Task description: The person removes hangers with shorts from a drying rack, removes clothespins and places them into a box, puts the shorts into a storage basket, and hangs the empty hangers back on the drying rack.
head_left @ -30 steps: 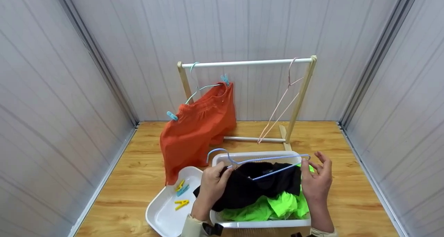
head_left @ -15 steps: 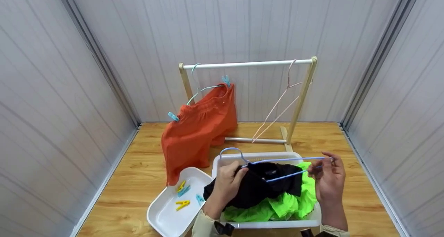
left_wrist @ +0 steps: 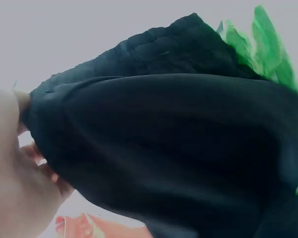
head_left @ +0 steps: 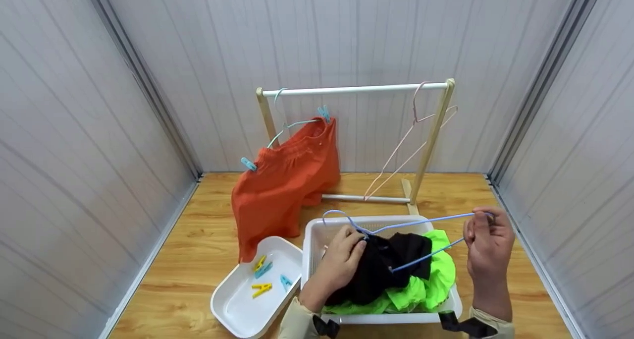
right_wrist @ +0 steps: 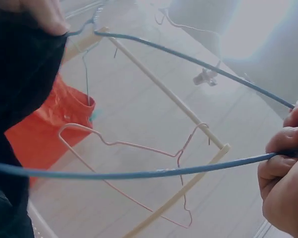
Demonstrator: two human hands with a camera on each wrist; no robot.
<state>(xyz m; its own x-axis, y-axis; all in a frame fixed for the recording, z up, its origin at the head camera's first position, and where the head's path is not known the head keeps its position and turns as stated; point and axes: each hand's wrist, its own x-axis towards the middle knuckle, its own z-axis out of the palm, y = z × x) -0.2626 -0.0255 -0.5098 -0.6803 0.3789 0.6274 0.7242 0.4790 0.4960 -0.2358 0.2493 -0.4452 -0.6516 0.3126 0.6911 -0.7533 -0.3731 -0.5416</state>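
Note:
My left hand grips a black garment by its edge, near the neck of a blue wire hanger. In the left wrist view the garment spreads wide, with a gathered waistband along its top. Out to the right, my right hand grips the far end of the hanger, its fingers curled round the wire. The hanger's near end goes into the garment and is hidden there. In the right wrist view, both long sides of the hanger run from the black cloth to my right fingers.
Below my hands stands a white basket with bright green cloth. A white tray beside it holds several yellow and blue clothespins. Behind, a rack carries orange shorts clipped to a hanger and a bare pink hanger.
My right hand has moved right, drawing the hanger's far end away from the black garment's right side. The left hand has shifted right too, with the hanger's hook.

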